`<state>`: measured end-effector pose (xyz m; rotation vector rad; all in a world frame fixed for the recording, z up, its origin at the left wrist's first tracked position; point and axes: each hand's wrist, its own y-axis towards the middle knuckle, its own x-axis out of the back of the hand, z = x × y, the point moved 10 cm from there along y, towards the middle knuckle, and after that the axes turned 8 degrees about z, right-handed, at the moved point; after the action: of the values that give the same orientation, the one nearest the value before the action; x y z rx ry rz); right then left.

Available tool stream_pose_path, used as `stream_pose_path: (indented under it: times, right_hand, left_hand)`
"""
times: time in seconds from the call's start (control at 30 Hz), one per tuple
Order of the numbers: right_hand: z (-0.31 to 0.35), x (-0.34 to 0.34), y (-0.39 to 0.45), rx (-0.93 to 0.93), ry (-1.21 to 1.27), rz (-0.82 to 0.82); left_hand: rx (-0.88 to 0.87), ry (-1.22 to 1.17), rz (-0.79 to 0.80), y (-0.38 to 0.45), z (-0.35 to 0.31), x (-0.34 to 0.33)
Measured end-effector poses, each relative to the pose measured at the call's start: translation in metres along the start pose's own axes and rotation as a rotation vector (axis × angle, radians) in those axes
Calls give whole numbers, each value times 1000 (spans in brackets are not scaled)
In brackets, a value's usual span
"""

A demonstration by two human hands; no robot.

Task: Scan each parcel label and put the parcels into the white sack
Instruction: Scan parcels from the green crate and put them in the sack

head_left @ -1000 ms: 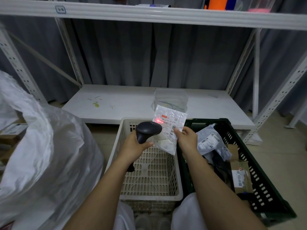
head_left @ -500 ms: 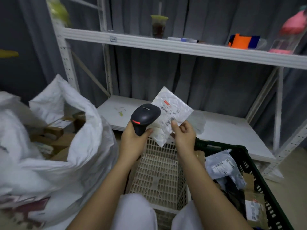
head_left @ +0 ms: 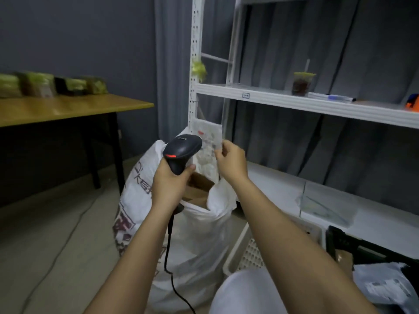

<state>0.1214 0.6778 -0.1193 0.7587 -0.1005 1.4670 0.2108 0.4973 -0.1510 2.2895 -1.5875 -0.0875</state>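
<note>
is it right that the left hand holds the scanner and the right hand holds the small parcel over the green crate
Not quite. In the head view the left hand grips the scanner and the right hand pinches the small parcel, but over the white sack, not the green crate.

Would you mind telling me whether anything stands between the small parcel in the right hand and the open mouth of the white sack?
Nothing visible does. The right hand holds the parcel just above the white sack, whose mouth gapes open below with cardboard boxes inside. The scanner in the left hand sits beside the parcel, not beneath it.
</note>
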Motion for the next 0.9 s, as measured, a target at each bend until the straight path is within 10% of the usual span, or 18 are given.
stream_pose_path:
  times: [0.1, 0.27, 0.9]
  right_hand:
    - [-16, -20, 0, -119, 25, 173]
    - [-63, 52, -30, -114, 173, -27]
    - [-484, 293, -265, -897, -133, -382]
  left_hand:
    - [30, 2, 30, -3, 10, 0]
    - [-2, -32, 179, -9, 7, -55]
    - [-13, 48, 920, -85, 94, -493]
